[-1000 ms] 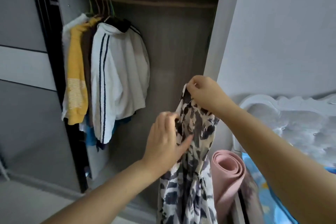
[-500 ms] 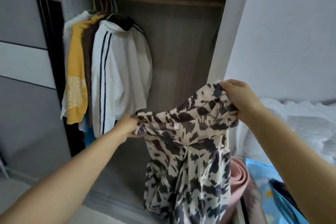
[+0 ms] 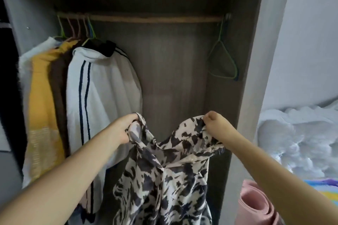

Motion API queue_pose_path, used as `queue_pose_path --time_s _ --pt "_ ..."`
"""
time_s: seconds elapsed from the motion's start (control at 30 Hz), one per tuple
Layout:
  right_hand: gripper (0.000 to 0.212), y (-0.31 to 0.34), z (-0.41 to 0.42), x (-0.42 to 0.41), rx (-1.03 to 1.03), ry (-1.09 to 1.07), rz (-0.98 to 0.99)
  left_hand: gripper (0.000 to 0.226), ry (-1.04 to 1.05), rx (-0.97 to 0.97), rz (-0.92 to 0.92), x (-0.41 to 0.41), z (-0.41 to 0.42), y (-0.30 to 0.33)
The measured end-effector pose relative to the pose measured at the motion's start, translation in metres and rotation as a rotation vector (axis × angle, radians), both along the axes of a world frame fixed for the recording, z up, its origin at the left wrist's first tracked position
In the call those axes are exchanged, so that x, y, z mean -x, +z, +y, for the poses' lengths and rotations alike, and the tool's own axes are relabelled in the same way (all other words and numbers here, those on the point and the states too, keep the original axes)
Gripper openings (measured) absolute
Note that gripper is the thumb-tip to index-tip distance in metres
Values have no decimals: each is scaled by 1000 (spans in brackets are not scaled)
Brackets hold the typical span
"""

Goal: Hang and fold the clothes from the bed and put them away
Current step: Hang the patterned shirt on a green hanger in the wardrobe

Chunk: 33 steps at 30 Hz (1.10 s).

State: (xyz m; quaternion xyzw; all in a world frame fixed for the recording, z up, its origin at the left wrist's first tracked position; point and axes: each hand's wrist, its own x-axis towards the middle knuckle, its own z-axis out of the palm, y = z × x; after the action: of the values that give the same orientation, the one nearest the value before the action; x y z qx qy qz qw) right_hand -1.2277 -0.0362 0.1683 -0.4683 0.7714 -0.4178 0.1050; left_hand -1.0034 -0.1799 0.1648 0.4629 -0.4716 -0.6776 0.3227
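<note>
Hands at lower centre of the frame hold a black-and-cream patterned garment (image 3: 164, 170) spread before an open wardrobe (image 3: 256, 60). The left hand (image 3: 124, 129) clenches a bunched top corner of the fabric; the right hand (image 3: 214, 124), fingers curled, pinches the opposite top corner. Between the two grips the upper edge sags in a shallow curve running left to right, and the rest of the cloth hangs straight down out of the bottom of the frame. An empty green hanger (image 3: 224, 60) hangs at the right end of the wooden rail (image 3: 155, 19), in the upper right, above and slightly right of the right hand, which is plainly the nearer of the two. Hung clothes, foremost a white jacket with dark stripes (image 3: 102, 93), crowd the rail's left end above the left hand. The likely next step is reaching up for that hanger, so the garment would have to pass to the left hand alone.
</note>
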Motion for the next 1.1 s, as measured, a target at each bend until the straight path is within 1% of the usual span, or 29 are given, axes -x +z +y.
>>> queue_pose_path --time_s 0.03,0.1,0.13,0.17,0.23,0.27,0.3,0.33,0.43,0.5,0.53,0.57,0.67,0.73,0.8,0.97,1.03,1.1 --pt "20 1 -13 -1 0 -18 12 40 -56 1 -32 -1 -12 3" --pt "18 4 -41 -5 -4 -64 30 33 -118 16 -78 -3 -40 13" --pt "16 6 -52 -7 -38 -73 51 30 -121 35 -79 -1 -53 18" --pt "16 9 -61 -8 -114 -67 99 28 -118 49 -60 1 -64 23" --pt "24 21 -75 -12 -344 -42 235 28 -118 81 6 10 -84 31" --pt "26 31 -83 -11 -408 -38 276 29 -127 87 44 16 -92 33" --pt "26 45 -90 -10 -406 -51 300 30 -140 80 85 24 -98 35" --pt "25 63 -99 -7 -347 -93 340 31 -159 65 122 31 -102 37" --pt "24 132 -131 14 -128 -366 642 36 -263 32 173 53 -112 47" --pt "32 174 -146 33 -24 -515 811 38 -300 55 196 65 -117 54" --pt "36 191 -150 45 -18 -566 871 38 -308 70 211 69 -122 57" --pt "39 203 -155 57 -53 -611 919 39 -312 84 226 71 -128 59" --pt "42 219 -166 95 -253 -712 975 41 -300 118 236 72 -148 70" --pt "41 214 -171 111 -320 -721 965 41 -275 139 243 71 -160 75" --pt "37 204 -173 117 -377 -719 1013 42 -256 143 252 73 -168 77" --pt "30 197 -171 131 -355 -695 1069 40 -276 111 256 82 -171 72" --pt "30 201 -168 133 -316 -674 1113 39 -279 113 260 85 -170 71" --pt "30 202 -166 129 -206 -647 1070 39 -275 110 265 87 -167 71"
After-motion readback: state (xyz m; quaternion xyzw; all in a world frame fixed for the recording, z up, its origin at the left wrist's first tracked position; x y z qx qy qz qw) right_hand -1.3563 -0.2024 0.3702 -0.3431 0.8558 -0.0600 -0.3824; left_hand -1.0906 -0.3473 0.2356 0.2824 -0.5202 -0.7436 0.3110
